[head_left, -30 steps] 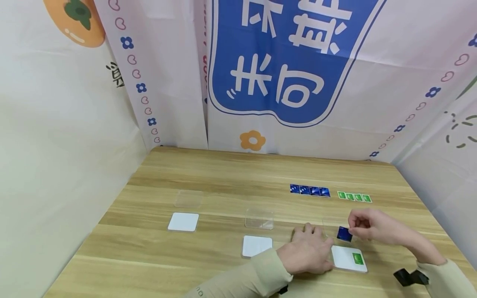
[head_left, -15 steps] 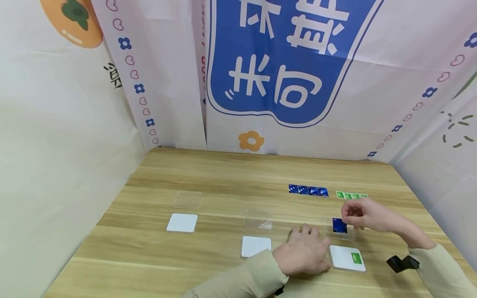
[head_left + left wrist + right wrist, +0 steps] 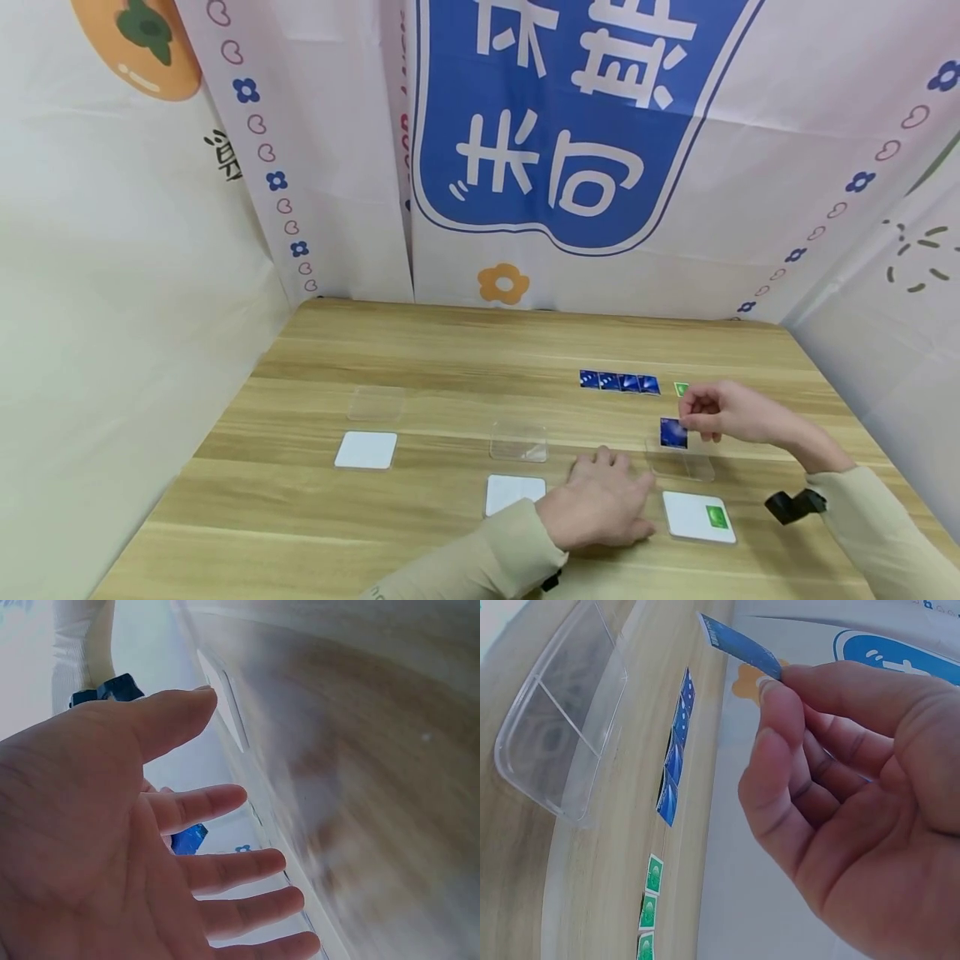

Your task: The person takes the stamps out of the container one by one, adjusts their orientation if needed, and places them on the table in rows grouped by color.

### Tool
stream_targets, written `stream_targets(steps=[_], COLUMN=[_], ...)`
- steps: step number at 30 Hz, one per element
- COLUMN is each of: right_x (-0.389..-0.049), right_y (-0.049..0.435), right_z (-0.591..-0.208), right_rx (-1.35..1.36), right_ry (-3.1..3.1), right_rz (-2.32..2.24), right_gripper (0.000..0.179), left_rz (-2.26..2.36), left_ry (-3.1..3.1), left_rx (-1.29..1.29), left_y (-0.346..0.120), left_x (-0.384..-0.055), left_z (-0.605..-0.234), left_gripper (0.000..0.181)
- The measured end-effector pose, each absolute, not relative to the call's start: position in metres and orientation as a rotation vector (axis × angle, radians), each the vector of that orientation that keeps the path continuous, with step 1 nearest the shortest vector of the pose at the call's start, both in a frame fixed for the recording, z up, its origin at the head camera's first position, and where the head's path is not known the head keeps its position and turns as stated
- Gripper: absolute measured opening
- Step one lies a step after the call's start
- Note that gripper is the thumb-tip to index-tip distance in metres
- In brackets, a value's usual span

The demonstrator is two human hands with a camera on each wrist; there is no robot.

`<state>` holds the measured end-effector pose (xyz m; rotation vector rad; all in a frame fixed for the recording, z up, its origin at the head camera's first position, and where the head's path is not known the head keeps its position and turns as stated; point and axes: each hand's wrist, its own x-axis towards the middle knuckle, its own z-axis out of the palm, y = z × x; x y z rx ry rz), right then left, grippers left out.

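Note:
My right hand (image 3: 738, 414) pinches a small blue square card (image 3: 672, 433) by its edge between thumb and fingertips, raised over the table. In the right wrist view the blue card (image 3: 739, 645) sticks out tilted from the fingertips. Just under it lies a clear plastic lid (image 3: 701, 468). Nearer the front is a white rectangular case (image 3: 686, 517) with one small green card (image 3: 717, 517) at its right side. My left hand (image 3: 600, 500) rests on the table left of this case, fingers spread; the left wrist view shows its palm (image 3: 97, 832) holding nothing.
At the back lie a row of blue cards (image 3: 619, 382) and a row of green cards (image 3: 648, 911), partly hidden by the right hand in the head view. Further left are two white cases (image 3: 366, 450) and two clear lids (image 3: 375, 403). Printed cloth walls (image 3: 337, 167) border the table.
My right hand has moved away from me and slightly left, carrying the blue card from near the white case to above the clear lid. The left hand stays on the table.

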<state>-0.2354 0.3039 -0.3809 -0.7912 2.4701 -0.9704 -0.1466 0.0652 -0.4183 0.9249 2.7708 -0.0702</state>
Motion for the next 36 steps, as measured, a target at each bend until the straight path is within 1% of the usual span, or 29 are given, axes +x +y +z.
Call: stream_targets(steps=[14,23,36], right_x=[-0.255,-0.263,-0.276], right_y=[0.292,0.289,0.280], right_z=[-0.381,-0.381,-0.385], right_rx=[-0.742,-0.713,-0.616], right_ry=[2.480,2.473,2.500], right_rz=[-0.998,-1.031,-1.027], right_gripper=[0.013,0.014,0.016], left_rz=[-0.069,-0.064,-0.035], left_ry=[2.784,2.801,2.794], left_rx=[0.926,0.940,0.915], left_y=[0.052,0.044,0.033], left_x=[-0.149,-0.150,-0.154], left_z=[-0.416,-0.418,-0.414], left_gripper=[0.056,0.051,0.053])
